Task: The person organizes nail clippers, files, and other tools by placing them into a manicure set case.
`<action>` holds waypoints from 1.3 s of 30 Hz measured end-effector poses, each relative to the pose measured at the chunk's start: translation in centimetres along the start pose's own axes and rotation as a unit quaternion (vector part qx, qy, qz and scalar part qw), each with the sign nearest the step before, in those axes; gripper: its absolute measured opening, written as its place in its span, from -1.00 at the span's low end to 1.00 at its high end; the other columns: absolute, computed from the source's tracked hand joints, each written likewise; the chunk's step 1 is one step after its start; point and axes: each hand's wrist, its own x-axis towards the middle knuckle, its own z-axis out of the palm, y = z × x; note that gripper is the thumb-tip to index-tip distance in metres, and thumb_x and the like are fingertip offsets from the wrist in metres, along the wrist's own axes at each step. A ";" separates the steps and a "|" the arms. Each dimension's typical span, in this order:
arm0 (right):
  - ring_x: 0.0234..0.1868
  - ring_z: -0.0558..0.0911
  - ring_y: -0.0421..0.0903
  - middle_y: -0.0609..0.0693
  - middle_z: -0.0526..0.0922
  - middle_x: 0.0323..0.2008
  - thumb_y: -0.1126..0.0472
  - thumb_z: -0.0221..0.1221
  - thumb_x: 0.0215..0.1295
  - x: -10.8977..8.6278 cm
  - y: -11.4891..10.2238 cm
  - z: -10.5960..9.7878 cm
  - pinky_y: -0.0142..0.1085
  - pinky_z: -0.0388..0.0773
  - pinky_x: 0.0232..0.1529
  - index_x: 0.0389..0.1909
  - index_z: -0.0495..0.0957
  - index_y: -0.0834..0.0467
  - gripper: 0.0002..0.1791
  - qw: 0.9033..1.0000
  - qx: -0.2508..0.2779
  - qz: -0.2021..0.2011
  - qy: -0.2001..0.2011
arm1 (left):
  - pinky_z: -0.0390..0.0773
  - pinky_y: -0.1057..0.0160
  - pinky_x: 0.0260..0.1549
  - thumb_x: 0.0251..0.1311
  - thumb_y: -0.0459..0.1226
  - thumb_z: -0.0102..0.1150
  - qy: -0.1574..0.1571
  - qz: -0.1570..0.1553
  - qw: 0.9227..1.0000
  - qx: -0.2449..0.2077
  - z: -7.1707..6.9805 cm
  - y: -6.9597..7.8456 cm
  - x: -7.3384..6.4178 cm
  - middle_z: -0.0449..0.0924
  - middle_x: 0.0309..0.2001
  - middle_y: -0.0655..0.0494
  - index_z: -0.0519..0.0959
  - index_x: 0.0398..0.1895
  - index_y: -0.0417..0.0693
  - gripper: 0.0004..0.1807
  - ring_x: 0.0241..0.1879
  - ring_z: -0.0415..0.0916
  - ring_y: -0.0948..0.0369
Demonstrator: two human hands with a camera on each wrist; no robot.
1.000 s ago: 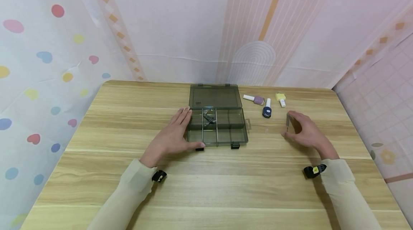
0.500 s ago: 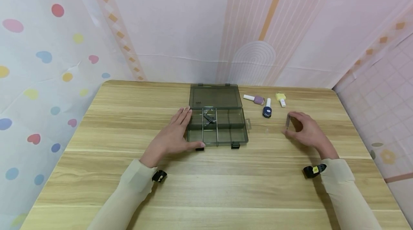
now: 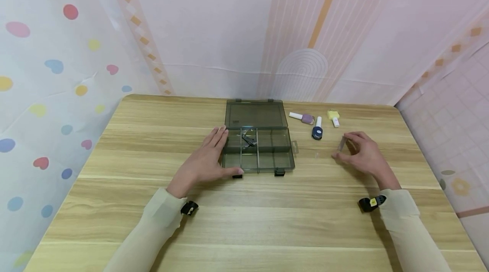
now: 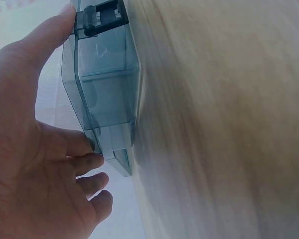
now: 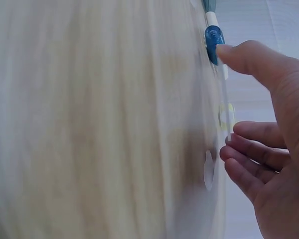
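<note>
My left hand [image 3: 204,157] rests along the left side of an open, dark see-through compartment box [image 3: 284,161]. Its fingers lie near the back corner and its thumb touches the front edge by a black latch [image 4: 107,19]. In one compartment is a small dark metal thing [image 3: 249,140], perhaps a nail clipper. Right of the box, my right hand [image 3: 361,153] pinches a thin clear plastic strip [image 3: 341,143] by its ends, between thumb and fingertips. The strip [image 5: 225,94] stands on edge just above or on the table; which one I cannot tell.
Behind the right hand lie small nail-polish-shaped bottles with white caps: purple [image 3: 307,119], navy [image 3: 317,133] and yellow [image 3: 333,115]. A small clear piece [image 3: 316,155] lies on the wooden table [image 3: 252,225] between box and right hand. The box lid [image 3: 256,113] lies back towards the wall.
The clear strip in my right hand has tilted slightly, with the thumb end shifted a little left. My left hand and the box stay as they were.
</note>
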 end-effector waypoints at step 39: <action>0.16 0.57 0.26 0.24 0.57 0.15 0.00 0.55 0.05 0.1 -5.9 2.0 0.24 0.56 0.15 0.22 0.58 0.39 -0.21 0.989 0.037 -0.113 0.090 | -0.07 -0.03 0.63 0.01 0.58 0.10 -0.001 -0.001 1.000 0.008 -0.1 0.0 -0.1 -0.40 0.70 0.00 -0.24 0.68 -0.12 0.44 0.69 -0.45 0.02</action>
